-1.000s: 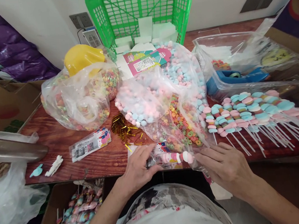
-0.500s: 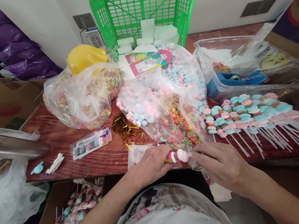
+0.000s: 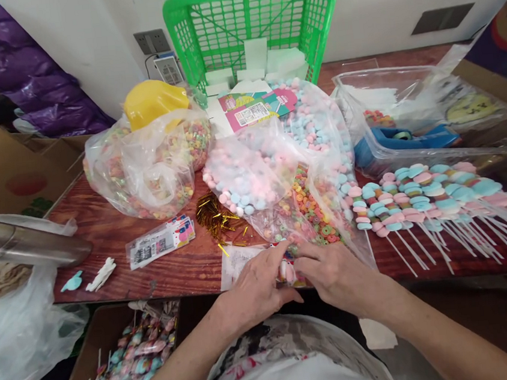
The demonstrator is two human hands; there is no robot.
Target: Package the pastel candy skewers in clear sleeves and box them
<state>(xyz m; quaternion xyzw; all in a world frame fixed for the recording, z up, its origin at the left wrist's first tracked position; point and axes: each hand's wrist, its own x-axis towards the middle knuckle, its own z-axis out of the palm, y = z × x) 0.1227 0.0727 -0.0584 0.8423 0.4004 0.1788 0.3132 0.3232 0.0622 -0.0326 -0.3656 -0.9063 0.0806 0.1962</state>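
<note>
At the table's front edge, a marshmallow skewer (image 3: 287,270) in a clear printed wrapper lies between my two hands, mostly covered by fingers. My left hand (image 3: 254,279) is curved round its left side, with the thumb below and the fingers above. My right hand (image 3: 334,269) has its fingers bent and closed on the skewer's right end; the stick is hidden. Just beyond the hands lies an open bag of ring candies (image 3: 312,205). A bag of pink and blue marshmallows (image 3: 251,172) is behind it. Finished-looking skewers (image 3: 421,193) on white sticks lie in a pile to the right.
Gold twist ties (image 3: 214,213) and flat printed wrappers (image 3: 162,242) lie left of centre. A knotted candy bag (image 3: 143,171), green basket (image 3: 250,27) and clear bin (image 3: 413,155) stand farther back. A steel flask (image 3: 27,241) lies left. Below, a box (image 3: 69,378) holds wrapped skewers.
My right hand has moved left, close to my left hand. The skewer's pale end, exposed between the hands before, is now mostly covered. The view has shifted slightly.
</note>
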